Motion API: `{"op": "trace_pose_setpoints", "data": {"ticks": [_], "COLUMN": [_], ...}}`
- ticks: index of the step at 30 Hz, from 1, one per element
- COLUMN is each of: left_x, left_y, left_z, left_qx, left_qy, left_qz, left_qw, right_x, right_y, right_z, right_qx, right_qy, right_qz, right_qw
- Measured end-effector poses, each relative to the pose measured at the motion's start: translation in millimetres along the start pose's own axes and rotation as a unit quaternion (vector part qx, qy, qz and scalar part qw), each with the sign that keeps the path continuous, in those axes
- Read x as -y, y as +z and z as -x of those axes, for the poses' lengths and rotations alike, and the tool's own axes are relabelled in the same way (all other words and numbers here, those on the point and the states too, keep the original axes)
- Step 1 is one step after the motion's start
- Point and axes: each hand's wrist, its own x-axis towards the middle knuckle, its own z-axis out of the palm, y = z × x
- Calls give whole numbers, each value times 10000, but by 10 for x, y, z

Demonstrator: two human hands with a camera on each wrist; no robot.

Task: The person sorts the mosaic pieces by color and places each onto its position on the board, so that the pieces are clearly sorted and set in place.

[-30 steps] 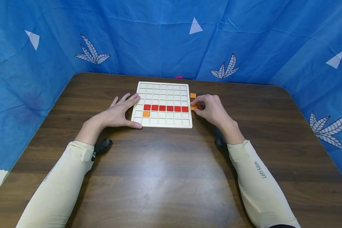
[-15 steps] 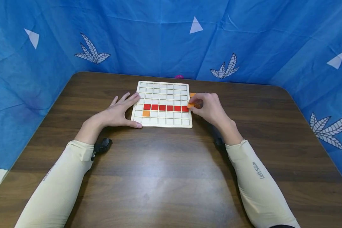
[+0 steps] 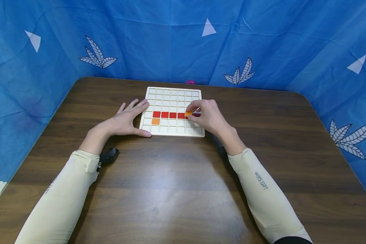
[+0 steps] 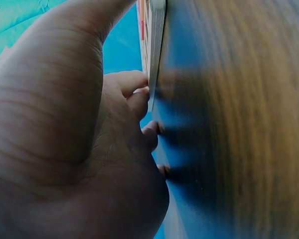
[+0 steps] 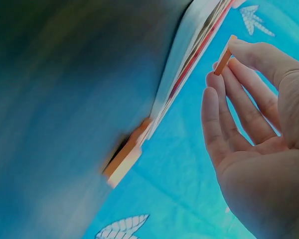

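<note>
A cream grid board [image 3: 172,133] lies on the table with a row of red square tiles [image 3: 164,115] across it. One orange tile [image 3: 155,121] sits just below the leftmost red one. My left hand [image 3: 122,122] spreads over the board's left side, thumb at the front edge and fingertips at the left edge. In the left wrist view those fingers [image 4: 132,82] reach the board's side. Between thumb and fingertips, my right hand [image 3: 211,117] pinches another orange tile [image 5: 225,56], held tilted over the right part of the red row. The rightmost red tiles are partly hidden behind that hand.
Beside the board's edge in the right wrist view lie more orange tiles [image 5: 124,154], blurred; the right hand hides them in the head view. The brown wooden table [image 3: 158,189] extends around the board, and a blue printed cloth [image 3: 170,44] hangs behind it.
My right hand has picked an orange tile from beside the board and carried it left over the board. My left hand has stayed in place.
</note>
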Motion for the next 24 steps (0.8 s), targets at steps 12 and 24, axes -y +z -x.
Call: {"op": "trace_pose_setpoints", "data": {"ticks": [12,24], "left_x": [23,43], "left_y": [9,2], "left_z": [-12,-23], "left_qx": [-98,-37], "left_qy": [126,88], "left_qz": [84,-18], "left_qw": [9998,10000], "right_x": [364,445], "right_y": [269,385], "right_z": [-191,-244], "right_qx": [380,610], "right_qy": [-531,-788], "right_qz": [-134,0], "right_qw": [9978,9950]}}
